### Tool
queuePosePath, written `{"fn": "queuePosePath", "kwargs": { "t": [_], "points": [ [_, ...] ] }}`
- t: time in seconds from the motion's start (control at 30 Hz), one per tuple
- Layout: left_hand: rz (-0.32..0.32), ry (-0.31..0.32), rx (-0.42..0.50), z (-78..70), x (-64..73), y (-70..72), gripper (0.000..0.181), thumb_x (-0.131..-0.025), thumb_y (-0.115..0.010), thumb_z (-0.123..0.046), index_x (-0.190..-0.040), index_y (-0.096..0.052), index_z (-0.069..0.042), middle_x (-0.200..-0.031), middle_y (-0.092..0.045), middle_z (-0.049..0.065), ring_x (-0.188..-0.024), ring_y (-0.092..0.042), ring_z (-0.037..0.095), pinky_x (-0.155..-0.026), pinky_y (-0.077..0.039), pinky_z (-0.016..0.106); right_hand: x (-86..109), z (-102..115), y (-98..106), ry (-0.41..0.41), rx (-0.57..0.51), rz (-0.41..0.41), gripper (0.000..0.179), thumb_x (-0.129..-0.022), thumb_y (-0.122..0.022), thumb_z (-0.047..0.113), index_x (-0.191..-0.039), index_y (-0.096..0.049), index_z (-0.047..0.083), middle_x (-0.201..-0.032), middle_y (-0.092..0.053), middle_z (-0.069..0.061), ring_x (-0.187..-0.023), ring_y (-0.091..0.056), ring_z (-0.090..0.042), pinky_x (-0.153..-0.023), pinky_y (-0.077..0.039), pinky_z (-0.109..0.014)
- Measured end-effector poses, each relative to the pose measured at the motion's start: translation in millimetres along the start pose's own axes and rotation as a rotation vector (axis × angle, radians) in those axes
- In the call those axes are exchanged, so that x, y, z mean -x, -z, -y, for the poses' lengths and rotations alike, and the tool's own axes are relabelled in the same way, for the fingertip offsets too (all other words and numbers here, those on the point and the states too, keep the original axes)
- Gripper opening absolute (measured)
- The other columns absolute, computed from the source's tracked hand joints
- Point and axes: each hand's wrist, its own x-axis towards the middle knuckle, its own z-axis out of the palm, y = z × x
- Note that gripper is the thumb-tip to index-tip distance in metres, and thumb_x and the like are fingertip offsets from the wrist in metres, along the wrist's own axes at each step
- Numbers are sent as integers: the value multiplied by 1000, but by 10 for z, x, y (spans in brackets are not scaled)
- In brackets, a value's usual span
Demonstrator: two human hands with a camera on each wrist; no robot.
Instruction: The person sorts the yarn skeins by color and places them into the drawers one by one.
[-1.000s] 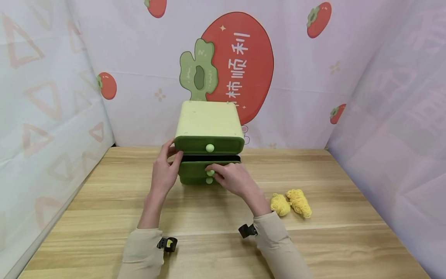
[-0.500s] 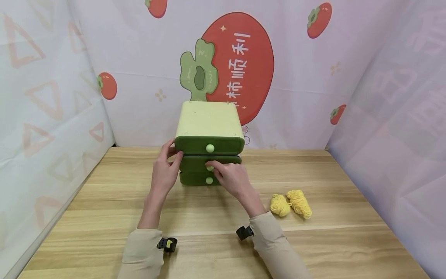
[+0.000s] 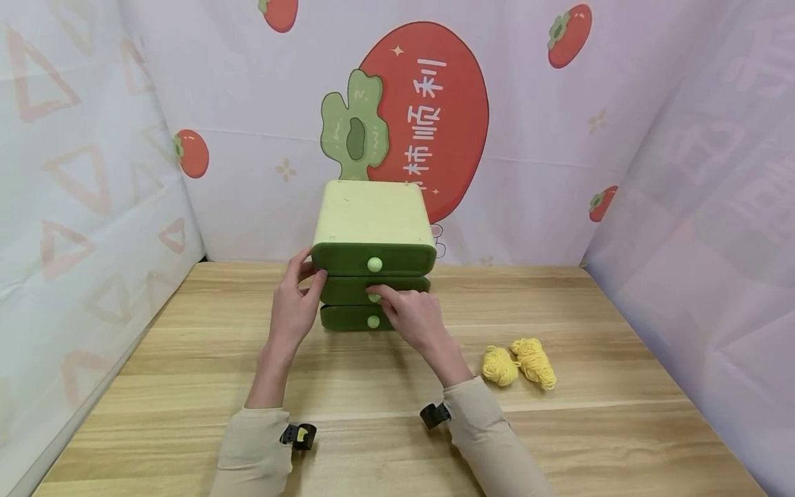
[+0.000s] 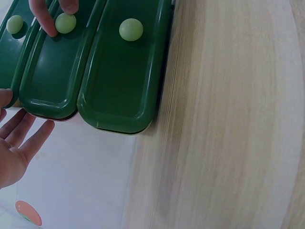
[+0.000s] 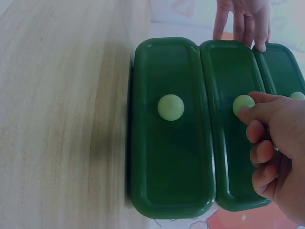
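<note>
A small three-drawer cabinet (image 3: 373, 210) with a cream top and green drawer fronts stands on the table. My right hand (image 3: 417, 317) pinches the round pale-green knob (image 5: 242, 103) of the middle drawer (image 3: 344, 291) between thumb and index finger, its other fingers curled below. The middle front sits in line under the top drawer (image 3: 341, 259). At the cabinet's left side is my left hand (image 3: 293, 304), its thumb at the top drawer's corner and its fairly straight fingers (image 4: 38, 139) spread along the side. The bottom drawer (image 3: 344, 317) is closed too.
Two bundles of yellow yarn (image 3: 499, 366) lie to the right of the cabinet on the wooden table (image 3: 360, 428). A printed cloth (image 3: 248, 83) with persimmon pictures hangs behind, and more cloth flanks both sides.
The middle drawer, partly pulled out one second ago, has slid back in until its dark gap closed. My right hand moved slightly forward with the knob; the left stayed in place.
</note>
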Motion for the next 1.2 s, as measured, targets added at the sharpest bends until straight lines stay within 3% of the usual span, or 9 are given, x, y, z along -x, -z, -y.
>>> {"fn": "queuePosePath", "kwargs": {
  "t": [0.23, 0.4, 0.53, 0.67, 0.83, 1.2],
  "points": [
    [-2, -2, -6, -10, 4, -1, 50, -102, -57, -30, -149, -43, -23, -129, -61, 14, -125, -58, 29, -93, -56, 51, -2, -10, 1, -19, -56, 28, 25, -92, -71, 17, -112, -75, 32, -51, -53, 4, -44, -37, -7, -40, -26, -21],
    [0, 4, -2, -17, 8, 9, 50, -102, -57, -30, -150, -43, -24, -130, -61, 14, -125, -57, 30, -93, -55, 51, -8, -30, 24, 24, -99, 31, 21, -87, -78, 24, -107, -78, 31, -74, -74, 5, -55, -60, -10, -45, -44, -26],
    [1, 3, -2, -13, 9, 14, 50, -102, -56, -31, -150, -42, -23, -131, -61, 15, -126, -57, 30, -94, -55, 52, -12, -34, 22, 71, -106, 68, 17, -86, -79, 27, -102, -80, 31, -86, -77, 12, -67, -69, -8, -53, -52, -28],
    [1, -4, -3, -14, 11, 18, 50, -103, -56, -30, -150, -42, -22, -131, -60, 15, -126, -57, 31, -93, -55, 52, -10, -22, -4, 89, -99, 159, 14, -87, -77, 32, -101, -80, 32, -86, -76, 15, -70, -70, -8, -54, -51, -27],
    [2, -5, -6, -14, 14, 11, 51, -102, -56, -30, -150, -42, -21, -130, -60, 15, -126, -57, 30, -93, -55, 51, 18, -20, -43, 35, -101, 279, 17, -89, -75, 34, -106, -78, 35, -81, -76, 13, -63, -64, -8, -47, -40, -23],
    [-4, -2, -8, -20, 5, -3, 50, -102, -57, -28, -150, -43, -22, -129, -61, 14, -125, -57, 29, -93, -55, 51, 62, -61, -124, 2, -107, 393, 18, -91, -74, 28, -108, -78, 31, -77, -72, 15, -62, -55, -2, -49, -33, -17]
  ]
}}
